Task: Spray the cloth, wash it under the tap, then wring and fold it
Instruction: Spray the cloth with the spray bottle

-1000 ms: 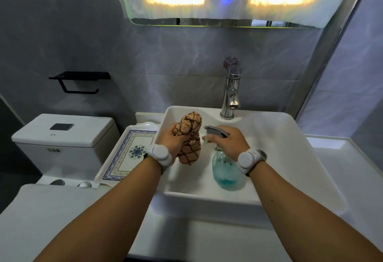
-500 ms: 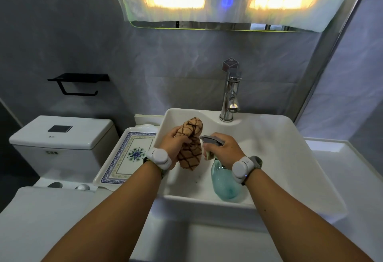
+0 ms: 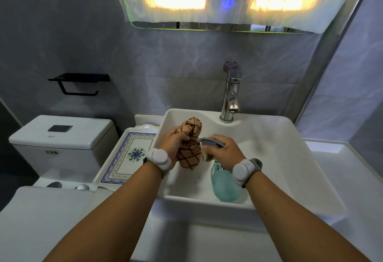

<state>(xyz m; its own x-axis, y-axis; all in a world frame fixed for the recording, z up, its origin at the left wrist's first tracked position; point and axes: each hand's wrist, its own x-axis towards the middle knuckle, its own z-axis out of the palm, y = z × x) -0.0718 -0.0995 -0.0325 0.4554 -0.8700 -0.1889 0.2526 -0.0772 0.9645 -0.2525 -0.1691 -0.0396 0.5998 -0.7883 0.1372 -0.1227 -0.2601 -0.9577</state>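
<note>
Right, bathroom w/ grey marbled wall tiles. White sink (image 3: pixel 290 158) sits on a white counter (image 3: pixel 342 158) that runs off to the right. Chrome tap (image 3: pixel 230 98) stands upright at the sink's back edge. Lit mirror (image 3: pixel 228 3) hangs above, its lower part behind a wrinkled film. Just left of the sink is a white tray (image 3: pixel 128 158) w/ a blue patterned border, then the toilet cistern (image 3: pixel 62 137) w/ a dark button on top. Black paper holder (image 3: pixel 78 81) is fixed to the wall above the cistern.

Both forearms reach in from the bottom edge, hands over the sink bowl, and each wrist has a white band.

Left hand (image 3: pixel 172 141): grip clamped round the cloth (image 3: pixel 189 154), tan w/ a dark brown diamond grid. Cloth is bunched, its top end poking up above the fist and the rest hanging below, over the bowl's left part.

Right hand (image 3: pixel 226 152), just beside it: grip wrapped round the neck of the spray bottle (image 3: pixel 222 183), clear teal w/ a grey head. Nozzle points left at the cloth, v. close, but can't tell if it touches. Trigger side is mostly hidden, so can't tell if it's squeezed. Bottle body hangs below the wrist near the sink's front wall. Can't tell if its base rests on the bowl.
</note>
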